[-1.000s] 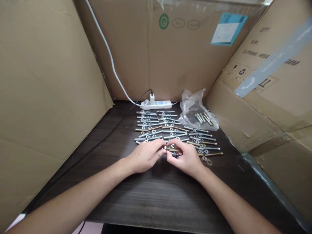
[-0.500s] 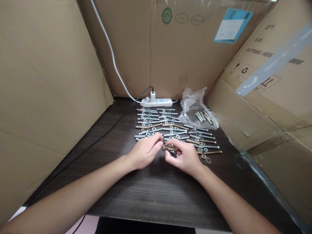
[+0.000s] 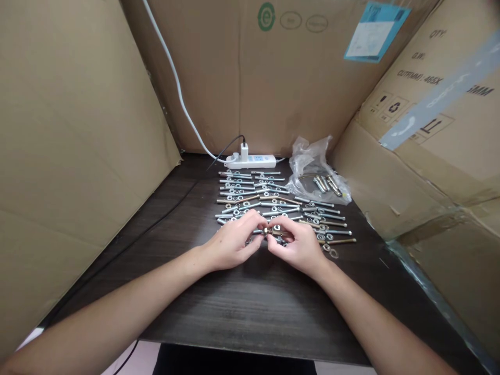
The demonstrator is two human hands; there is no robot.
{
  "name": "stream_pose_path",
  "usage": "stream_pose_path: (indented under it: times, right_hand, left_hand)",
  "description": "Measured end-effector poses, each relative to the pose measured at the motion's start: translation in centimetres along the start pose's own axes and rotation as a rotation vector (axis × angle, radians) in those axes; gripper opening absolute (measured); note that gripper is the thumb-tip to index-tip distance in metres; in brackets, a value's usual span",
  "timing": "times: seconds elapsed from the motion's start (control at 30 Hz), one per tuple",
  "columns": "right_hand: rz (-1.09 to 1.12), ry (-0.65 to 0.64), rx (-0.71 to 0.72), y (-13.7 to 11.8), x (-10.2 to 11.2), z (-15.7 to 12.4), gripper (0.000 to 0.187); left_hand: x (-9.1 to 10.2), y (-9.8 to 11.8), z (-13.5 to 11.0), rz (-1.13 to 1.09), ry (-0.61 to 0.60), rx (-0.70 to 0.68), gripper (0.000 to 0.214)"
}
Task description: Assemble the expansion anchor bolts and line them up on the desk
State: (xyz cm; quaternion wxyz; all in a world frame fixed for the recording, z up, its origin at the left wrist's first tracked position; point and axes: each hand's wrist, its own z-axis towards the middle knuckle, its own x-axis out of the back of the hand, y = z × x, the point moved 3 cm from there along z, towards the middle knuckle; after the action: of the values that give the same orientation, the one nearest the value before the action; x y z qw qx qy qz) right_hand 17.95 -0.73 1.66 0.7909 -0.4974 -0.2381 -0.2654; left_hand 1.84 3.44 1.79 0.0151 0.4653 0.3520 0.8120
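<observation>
Just beyond the middle of the table, my left hand point(image 3: 236, 240) and my right hand point(image 3: 300, 244) meet fingertip to fingertip. Between them is a brass-coloured expansion bolt point(image 3: 277, 234), lying roughly sideways and partly hidden by my right fingers, which pinch it. A hex nut point(image 3: 266, 230) sits at its left end, with my left thumb and fingertips closed on it. Behind and beside my hands lie rows of silver and brass-coloured bolts point(image 3: 279, 205), with loose nuts and washers among them. A loose washer point(image 3: 333, 253) lies right of my right hand.
A clear plastic bag point(image 3: 307, 156) with several assembled anchor bolts point(image 3: 321, 183) is at the back right. A white power strip point(image 3: 258, 162) with a plugged-in charger stands at the back. Cardboard walls enclose the dark table point(image 3: 234, 312); a black cable point(image 3: 156, 214) runs along the left.
My left fingertips have come onto the nut end of the bolt, where a small gap showed before. My right hand has shifted slightly upward. The camera view has tilted a little.
</observation>
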Motion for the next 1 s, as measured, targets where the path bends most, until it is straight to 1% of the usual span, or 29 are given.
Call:
stream_pose_path:
  times: [0.13,0.3,0.47,0.57,0.67,0.73,0.77,0.83,0.93,1.0]
  right_hand:
    - [-0.004,-0.003,0.011,-0.1,-0.1,-0.1,0.017]
    - [-0.014,-0.045,0.046,-0.5,-0.3,-0.1,0.014]
    - [-0.049,-0.064,0.044,-0.5,-0.6,-0.2,0.01]
    - [-0.049,-0.075,0.045,-0.4,-0.7,-0.2,0.013]
    - [-0.056,-0.071,0.036,-0.4,-0.6,-0.2,0.015]
    - [-0.06,-0.063,0.025,-0.4,-0.4,-0.2,0.016]
    - [-0.058,-0.058,0.019,-0.4,-0.3,-0.2,0.015]
    - [-0.044,-0.046,0.011,-0.3,-0.1,-0.1,0.016]
    - [-0.038,-0.019,0.005,0.0,0.1,0.0,0.017]
    - [-0.047,-0.008,0.005,0.1,0.1,0.0,0.018]
  left_hand:
    - [0.0,0.0,0.1,0.036,-0.029,0.048,0.014]
    - [-0.1,-0.1,0.3,0.101,-0.04,0.072,0.011]
    - [-0.4,-0.3,0.3,0.135,-0.09,0.08,0.027]
    - [-0.3,-0.3,0.2,0.077,-0.102,0.085,0.033]
    - [0.3,-0.3,-0.1,-0.011,-0.012,0.134,0.024]
    - [0.6,-0.2,-0.3,-0.054,0.042,0.116,0.024]
    - [0.7,-0.1,-0.4,-0.062,0.044,0.092,0.025]
    - [0.6,0.2,-0.4,-0.052,0.008,0.054,0.024]
    - [0.3,0.3,-0.2,-0.026,-0.052,0.05,0.017]
    - [0.1,0.3,-0.1,-0.024,-0.067,0.057,0.014]
